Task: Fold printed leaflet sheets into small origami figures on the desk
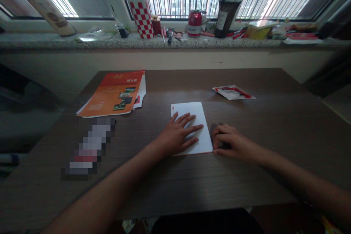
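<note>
**Left hand flat on the paper, right hand curled at its edge**

The paper [189,111] is a white sheet lying flat near the middle of the table [274,124], its long sides running roughly from 6 to 12 o'clock. The left hand [177,135] rests palm down on its lower half. The fingers are released and spread, pointing toward 2 o'clock, and grip nothing. The right hand [229,140] sits on the table at the paper's 4 o'clock, knuckles up and fingers curled in. Its fingertips touch the sheet's right edge near the lower corner. Whether they pinch that edge or only press against it cannot be told.

At the paper's 10 o'clock, well apart from it, lies an orange booklet [113,93] on top of a few loose white sheets. At 1 o'clock lies a small red-and-white packet [233,92], flat on the wood. At 8 o'clock there is a long object [90,146] that is pixelated out.

At 12 o'clock, beyond the table's far edge, a stone sill [82,40] runs under a barred window. On it stand a red-and-white checkered bottle [142,18], a red can [194,23] and a dark cup [226,16], with pens [170,34] lying between the bottle and the can.
</note>
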`<action>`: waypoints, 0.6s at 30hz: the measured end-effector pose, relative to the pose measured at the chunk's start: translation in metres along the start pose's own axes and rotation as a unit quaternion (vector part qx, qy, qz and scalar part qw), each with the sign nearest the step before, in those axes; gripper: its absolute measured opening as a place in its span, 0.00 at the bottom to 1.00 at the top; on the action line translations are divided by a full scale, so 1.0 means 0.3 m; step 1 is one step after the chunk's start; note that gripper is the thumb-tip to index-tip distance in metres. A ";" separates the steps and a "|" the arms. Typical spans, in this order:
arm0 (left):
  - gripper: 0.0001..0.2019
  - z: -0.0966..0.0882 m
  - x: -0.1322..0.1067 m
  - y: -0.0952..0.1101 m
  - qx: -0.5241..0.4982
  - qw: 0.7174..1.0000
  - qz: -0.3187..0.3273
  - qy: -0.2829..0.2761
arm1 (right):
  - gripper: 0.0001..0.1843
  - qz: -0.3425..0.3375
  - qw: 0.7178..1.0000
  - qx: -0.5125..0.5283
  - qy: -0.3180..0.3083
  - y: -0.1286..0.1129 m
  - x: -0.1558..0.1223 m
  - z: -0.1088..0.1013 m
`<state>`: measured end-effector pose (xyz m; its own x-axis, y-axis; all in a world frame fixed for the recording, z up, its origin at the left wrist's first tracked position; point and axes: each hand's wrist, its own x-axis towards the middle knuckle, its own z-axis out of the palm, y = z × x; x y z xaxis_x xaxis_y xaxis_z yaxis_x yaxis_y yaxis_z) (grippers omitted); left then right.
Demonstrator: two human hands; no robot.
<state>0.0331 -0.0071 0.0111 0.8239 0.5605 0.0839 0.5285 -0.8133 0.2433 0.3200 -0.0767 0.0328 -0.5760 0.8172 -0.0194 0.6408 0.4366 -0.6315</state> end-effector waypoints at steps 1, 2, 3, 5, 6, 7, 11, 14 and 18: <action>0.25 -0.001 0.000 0.000 -0.002 1.000 0.000 0.001 | 0.03 0.006 1.000 0.022 0.001 0.002 0.004 -0.006; 0.25 -0.001 0.001 0.001 -0.003 1.000 0.000 0.003 | 0.04 0.016 0.999 0.042 0.008 0.006 0.011 -0.012; 0.25 -0.001 0.001 0.001 -0.002 1.000 0.000 0.003 | 0.06 0.028 0.998 0.055 0.020 0.010 0.018 -0.016; 0.25 -0.001 0.001 0.002 0.000 1.000 0.000 0.001 | 0.07 0.045 0.996 0.047 0.058 0.021 0.037 -0.018; 0.25 -0.001 0.000 0.002 0.001 1.000 0.000 0.001 | 0.07 0.047 0.995 0.031 0.079 0.027 0.047 -0.017; 0.25 0.000 0.000 0.002 0.001 1.000 0.000 0.001 | 0.06 0.046 0.994 0.015 0.093 0.033 0.058 -0.013; 0.25 0.001 -0.003 0.002 -0.005 1.000 0.002 0.008 | 0.05 0.034 0.991 -0.031 0.123 0.050 0.098 0.009; 0.25 0.002 -0.002 0.004 -0.004 1.000 0.002 0.007 | 0.04 0.032 0.988 -0.060 0.136 0.063 0.125 0.017; 0.25 0.003 -0.001 0.007 -0.006 1.000 0.000 0.007 | 0.04 0.035 0.985 -0.075 0.151 0.094 0.166 0.005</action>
<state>0.0342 -0.0091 0.0107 0.8211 0.5625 0.0971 0.5257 -0.8115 0.2552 0.3086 -0.0244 0.0130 -0.3646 0.9121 0.1876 0.7547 0.4074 -0.5142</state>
